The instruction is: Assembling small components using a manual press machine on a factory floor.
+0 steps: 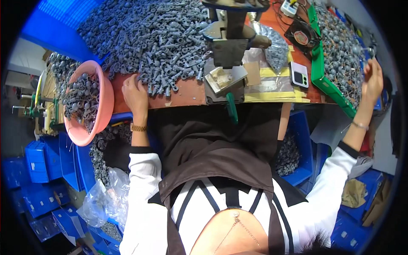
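At the near edge of a big heap of grey plastic fittings (170,46), my left hand (135,95) rests on the reddish table with its fingers bent together against the pieces; whatever lies between them is hidden. My right hand (372,80) is raised at the far right, beside a green-walled bin (318,63) full of grey ball-shaped parts on thin wires (342,46). Its fingers are drawn together, and a small grey piece shows by the tips, too small to make out. Between the hands stands a dark metal bench press (229,53) with a pale block (223,80) on its base.
A pink basin (108,106) of wired grey balls stands left of my left hand. Right of the press are a phone (299,74), a plastic bag of grey parts (275,49) and a small fan (301,36). Blue crates (304,165) stand below the table.
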`<control>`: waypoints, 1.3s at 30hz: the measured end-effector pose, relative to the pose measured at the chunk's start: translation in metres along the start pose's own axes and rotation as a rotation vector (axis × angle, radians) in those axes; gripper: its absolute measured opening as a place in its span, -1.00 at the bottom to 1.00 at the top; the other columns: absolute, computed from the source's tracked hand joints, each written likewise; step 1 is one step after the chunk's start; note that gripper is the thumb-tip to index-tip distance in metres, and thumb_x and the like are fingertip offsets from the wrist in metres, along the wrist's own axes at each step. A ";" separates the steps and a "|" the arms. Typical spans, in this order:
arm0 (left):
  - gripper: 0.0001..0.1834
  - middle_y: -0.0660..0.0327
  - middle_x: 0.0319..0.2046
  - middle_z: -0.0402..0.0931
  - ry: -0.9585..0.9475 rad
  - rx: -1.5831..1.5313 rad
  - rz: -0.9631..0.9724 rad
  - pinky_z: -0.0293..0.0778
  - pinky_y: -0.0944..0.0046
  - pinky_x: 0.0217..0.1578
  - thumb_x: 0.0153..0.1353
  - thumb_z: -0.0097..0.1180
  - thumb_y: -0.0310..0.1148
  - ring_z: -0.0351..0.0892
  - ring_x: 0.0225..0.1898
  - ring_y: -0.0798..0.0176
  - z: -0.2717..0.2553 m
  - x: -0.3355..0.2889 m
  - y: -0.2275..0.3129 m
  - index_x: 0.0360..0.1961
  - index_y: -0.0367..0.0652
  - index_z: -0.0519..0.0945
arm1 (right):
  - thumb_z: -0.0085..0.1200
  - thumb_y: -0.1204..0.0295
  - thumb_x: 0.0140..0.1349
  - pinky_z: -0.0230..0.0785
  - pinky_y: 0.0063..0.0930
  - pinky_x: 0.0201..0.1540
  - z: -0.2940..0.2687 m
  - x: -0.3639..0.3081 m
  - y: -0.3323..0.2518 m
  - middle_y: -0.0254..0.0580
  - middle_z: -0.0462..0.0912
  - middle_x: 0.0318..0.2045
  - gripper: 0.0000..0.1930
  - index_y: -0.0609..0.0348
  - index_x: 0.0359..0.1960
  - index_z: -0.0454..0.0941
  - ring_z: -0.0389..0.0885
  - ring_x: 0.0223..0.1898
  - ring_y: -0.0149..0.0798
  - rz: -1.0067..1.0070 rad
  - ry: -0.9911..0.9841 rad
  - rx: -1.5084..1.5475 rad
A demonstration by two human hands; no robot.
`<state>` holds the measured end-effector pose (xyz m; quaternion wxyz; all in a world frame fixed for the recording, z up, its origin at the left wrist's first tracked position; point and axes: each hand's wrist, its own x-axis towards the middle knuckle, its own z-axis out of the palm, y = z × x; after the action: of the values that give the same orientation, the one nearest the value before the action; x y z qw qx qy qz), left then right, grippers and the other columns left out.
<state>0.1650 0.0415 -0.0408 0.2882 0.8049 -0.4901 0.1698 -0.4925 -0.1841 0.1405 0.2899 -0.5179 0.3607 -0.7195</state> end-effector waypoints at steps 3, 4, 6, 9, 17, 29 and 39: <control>-0.70 0.03 -0.20 0.56 -0.100 -0.171 -0.080 0.43 0.12 -0.11 0.07 0.21 -0.36 0.52 -0.15 -0.03 0.010 0.005 -0.024 -0.16 -0.24 0.58 | 0.01 0.45 0.32 0.17 -0.71 -0.49 0.040 -0.071 -0.035 -0.29 0.44 -0.43 -0.81 0.31 -0.12 0.49 0.29 -0.51 -0.51 0.180 -0.247 0.237; -0.70 0.02 -0.23 0.57 -0.175 -0.310 -0.156 0.45 0.13 -0.14 0.07 0.22 -0.36 0.55 -0.19 -0.01 0.013 0.008 -0.025 -0.17 -0.26 0.59 | 0.00 0.45 0.32 0.13 -0.72 -0.52 0.055 -0.094 -0.040 -0.32 0.38 -0.45 -0.79 0.30 -0.09 0.47 0.23 -0.54 -0.52 0.222 -0.318 0.313; -0.70 0.00 -0.27 0.58 -0.133 -0.265 -0.080 0.48 0.15 -0.21 0.07 0.23 -0.34 0.59 -0.26 0.01 0.023 0.013 -0.024 -0.19 -0.29 0.59 | -0.05 0.51 0.33 0.13 -0.75 -0.55 0.082 -0.131 -0.045 -0.28 0.33 -0.41 -0.82 0.31 -0.08 0.42 0.23 -0.53 -0.53 0.334 -0.460 0.429; -0.70 0.01 -0.25 0.57 -0.087 -0.258 0.000 0.48 0.17 -0.24 0.06 0.24 -0.36 0.59 -0.28 0.03 0.026 0.018 -0.020 -0.18 -0.29 0.59 | 0.05 0.45 0.28 0.14 -0.77 -0.66 0.128 -0.191 -0.070 -0.27 0.32 -0.44 -0.83 0.33 -0.23 0.41 0.27 -0.61 -0.53 0.450 -0.617 0.567; -0.69 0.05 -0.21 0.56 0.120 -0.383 -0.101 0.47 0.24 -0.20 0.10 0.21 -0.38 0.57 -0.24 0.13 0.033 0.020 -0.035 -0.13 -0.29 0.58 | 0.16 0.63 0.03 0.46 -0.53 -0.47 0.227 -0.277 -0.052 -0.02 0.61 -0.50 -0.92 0.41 -0.43 0.59 0.63 -0.53 -0.23 0.469 -1.141 0.555; -0.57 -0.09 -0.05 0.46 0.116 -0.137 0.015 0.29 0.07 0.06 0.04 0.24 -0.36 0.41 0.00 -0.13 0.058 0.047 -0.048 -0.06 -0.32 0.49 | 0.16 0.50 0.15 0.27 -0.59 -0.53 0.250 -0.323 0.044 -0.30 0.54 -0.65 -0.89 0.29 -0.46 0.54 0.50 -0.61 -0.48 0.236 -1.009 -0.071; -0.68 -0.04 -0.13 0.46 0.174 -0.192 0.041 0.29 0.08 0.03 0.06 0.18 -0.49 0.41 -0.05 -0.06 0.055 0.042 -0.048 -0.11 -0.31 0.58 | 0.11 0.31 0.17 0.18 -0.29 -0.56 0.254 -0.328 0.047 -0.08 0.45 -0.70 -0.75 0.17 -0.59 0.47 0.43 -0.65 -0.06 0.024 -0.946 -0.181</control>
<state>0.2263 -0.0046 -0.0743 0.4019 0.7456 -0.4936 0.1973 -0.1509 -0.0069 -0.0222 0.3842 -0.8074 0.2563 -0.3671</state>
